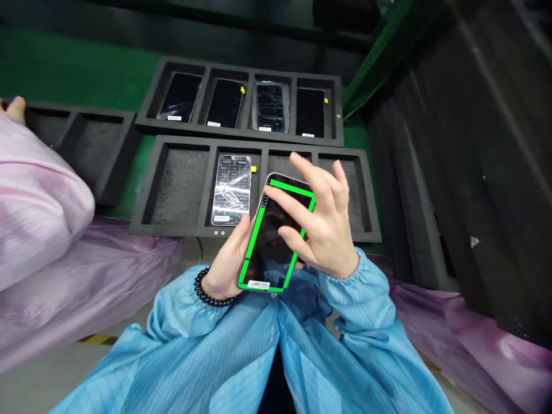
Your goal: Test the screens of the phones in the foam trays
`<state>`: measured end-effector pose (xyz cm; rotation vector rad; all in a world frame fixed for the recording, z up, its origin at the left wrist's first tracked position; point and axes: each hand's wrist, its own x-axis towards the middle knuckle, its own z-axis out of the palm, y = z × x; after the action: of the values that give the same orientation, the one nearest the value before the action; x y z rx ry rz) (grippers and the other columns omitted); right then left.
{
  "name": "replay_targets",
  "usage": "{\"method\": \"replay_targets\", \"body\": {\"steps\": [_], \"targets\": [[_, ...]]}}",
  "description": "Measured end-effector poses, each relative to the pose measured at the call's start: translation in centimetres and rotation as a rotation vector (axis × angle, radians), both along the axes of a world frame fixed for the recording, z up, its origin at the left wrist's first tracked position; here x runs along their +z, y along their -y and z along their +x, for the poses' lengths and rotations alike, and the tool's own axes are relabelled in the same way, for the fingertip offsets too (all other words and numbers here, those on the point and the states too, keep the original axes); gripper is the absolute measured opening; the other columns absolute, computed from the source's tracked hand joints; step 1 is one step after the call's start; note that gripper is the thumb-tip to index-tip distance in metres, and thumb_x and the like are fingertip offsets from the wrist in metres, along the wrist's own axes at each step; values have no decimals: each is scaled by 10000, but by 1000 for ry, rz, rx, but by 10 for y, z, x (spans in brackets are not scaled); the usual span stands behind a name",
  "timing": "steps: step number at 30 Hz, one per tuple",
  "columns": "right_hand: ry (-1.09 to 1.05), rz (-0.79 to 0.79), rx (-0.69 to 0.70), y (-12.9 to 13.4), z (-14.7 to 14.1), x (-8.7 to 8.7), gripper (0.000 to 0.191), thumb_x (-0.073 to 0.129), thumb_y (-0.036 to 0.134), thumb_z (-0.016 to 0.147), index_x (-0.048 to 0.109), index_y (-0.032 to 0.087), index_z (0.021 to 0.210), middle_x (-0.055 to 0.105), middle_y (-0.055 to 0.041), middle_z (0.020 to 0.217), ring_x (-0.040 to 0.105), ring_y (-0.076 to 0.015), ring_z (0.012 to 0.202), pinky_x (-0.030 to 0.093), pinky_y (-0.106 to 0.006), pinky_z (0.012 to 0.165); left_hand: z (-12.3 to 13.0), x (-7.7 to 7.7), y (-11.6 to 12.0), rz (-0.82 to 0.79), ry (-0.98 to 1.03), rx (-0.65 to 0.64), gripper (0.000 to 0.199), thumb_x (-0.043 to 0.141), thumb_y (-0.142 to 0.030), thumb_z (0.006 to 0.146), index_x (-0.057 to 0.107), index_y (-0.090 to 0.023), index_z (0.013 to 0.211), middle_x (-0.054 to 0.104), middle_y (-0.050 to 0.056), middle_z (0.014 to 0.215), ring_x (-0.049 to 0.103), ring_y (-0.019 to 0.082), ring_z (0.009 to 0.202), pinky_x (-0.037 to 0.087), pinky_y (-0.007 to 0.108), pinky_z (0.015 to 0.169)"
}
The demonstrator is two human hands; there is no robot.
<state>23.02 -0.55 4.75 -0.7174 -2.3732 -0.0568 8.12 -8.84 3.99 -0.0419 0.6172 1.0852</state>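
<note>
A smartphone with a green band around most of its dark screen is held up, tilted, in front of my body. My left hand grips it from the left and beneath, thumb along its side edge. Over the screen is my right hand, fingers apart, its index fingertip on the upper left edge where the green band has a gap. A white label sticks to the phone's lower end. Just behind, a second phone with a lit grid screen and creased clear film lies in a compartment of the near black tray.
Behind stands another black foam tray with several dark phones, some tagged yellow. Left of it is a further tray, with another person's hand and pink sleeve beside it. Dark curtain-like material hangs on the right.
</note>
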Motion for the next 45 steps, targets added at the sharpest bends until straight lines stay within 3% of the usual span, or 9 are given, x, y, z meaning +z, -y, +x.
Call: {"method": "replay_targets", "body": {"steps": [4,8,12,19,22,30,37,43,45], "targets": [[17,1,-67,-5,1,5,511,301,510,1050,621,237,1341,499,-133,1529,471,-299,1395,267,-582,1241,0,3,-2,35,-10,-14,560,186,-460,1071,341,-284,1580,631,74,1414,608,265,1301,441,463,1147],[11,21,74,12,0,0,433,364,453,1045,659,236,1277,558,-109,1485,511,-264,1359,259,-588,1251,-4,1,-3,60,-45,-7,565,203,-461,1071,368,-255,1571,644,73,1395,610,249,1296,465,400,1127],[6,11,212,26,0,-4,395,363,388,1054,684,229,1218,615,-87,1424,549,-196,1320,194,-522,1289,-7,-3,-3,71,-65,2,562,278,-475,1064,398,-230,1556,665,73,1363,610,242,1294,479,378,1111],[15,-38,-55,1,-3,1,523,382,517,1030,571,201,1402,454,-128,1563,461,-319,1395,256,-610,1237,-4,-1,0,38,8,-39,580,264,-487,1061,337,-246,1584,632,84,1412,583,272,1331,421,438,1170],[14,-19,-75,-2,-2,2,525,397,497,1029,577,178,1404,454,-151,1559,465,-333,1389,248,-599,1245,-4,-2,0,50,16,-63,585,240,-493,1062,328,-252,1588,636,82,1407,586,275,1328,418,447,1170],[-29,-7,122,21,2,-2,428,368,407,1053,711,201,1204,584,-156,1451,520,-251,1347,226,-584,1258,-7,-1,-2,42,-22,-48,600,176,-480,1067,410,-216,1551,667,74,1359,600,249,1312,462,363,1131],[-14,-57,411,50,-3,-13,401,362,374,1060,725,205,1082,691,-50,1338,537,-161,1325,156,-543,1298,-15,-1,-2,24,-30,-72,654,163,-520,1055,491,-163,1494,710,91,1273,657,275,1223,528,378,1050],[-11,-91,225,43,0,-11,452,348,417,1062,671,160,1247,625,-128,1423,539,-209,1337,177,-556,1282,-11,3,-6,25,-27,37,650,68,-451,1062,428,-190,1537,694,84,1302,623,243,1281,501,361,1089],[-13,-95,231,45,0,-12,449,353,415,1061,676,164,1245,624,-130,1425,538,-214,1336,178,-562,1279,-10,4,-6,32,-25,44,640,74,-446,1064,400,-192,1553,679,84,1331,608,247,1299,488,372,1105]]}}
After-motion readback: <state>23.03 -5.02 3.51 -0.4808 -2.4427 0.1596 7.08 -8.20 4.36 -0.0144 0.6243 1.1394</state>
